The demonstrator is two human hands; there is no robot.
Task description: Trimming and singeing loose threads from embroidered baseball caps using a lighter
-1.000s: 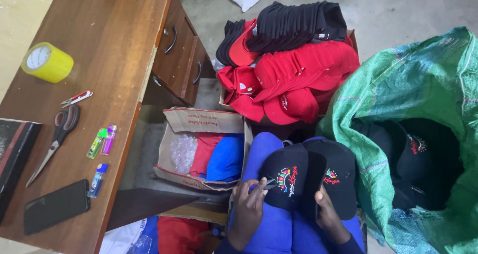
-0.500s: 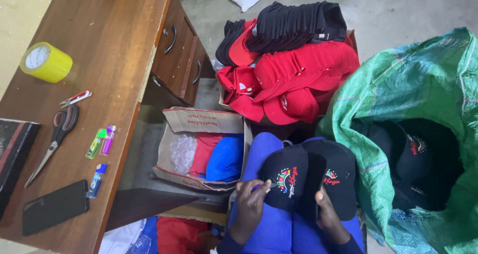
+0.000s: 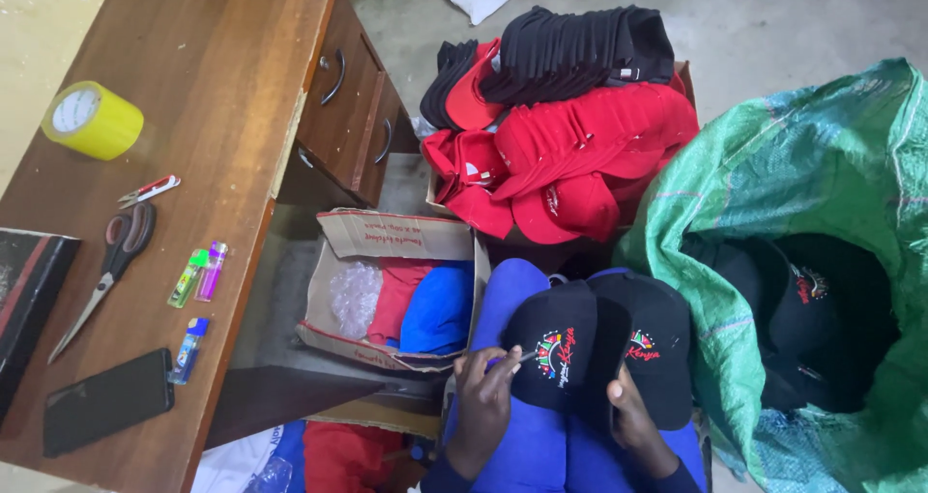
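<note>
Both hands (image 3: 483, 396) curled around black caps (image 3: 599, 348)

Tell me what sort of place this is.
Probably a small workshop or storeroom where caps are finished or packed: piled red caps and black caps, a green sack holding more, and a wooden desk with scissors and tape.

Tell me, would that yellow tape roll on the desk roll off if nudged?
Probably not: the yellow tape roll lies flat on its side on the wooden desk, so it would likely slide. It looks stiff and fairly light, being hollow.
</note>
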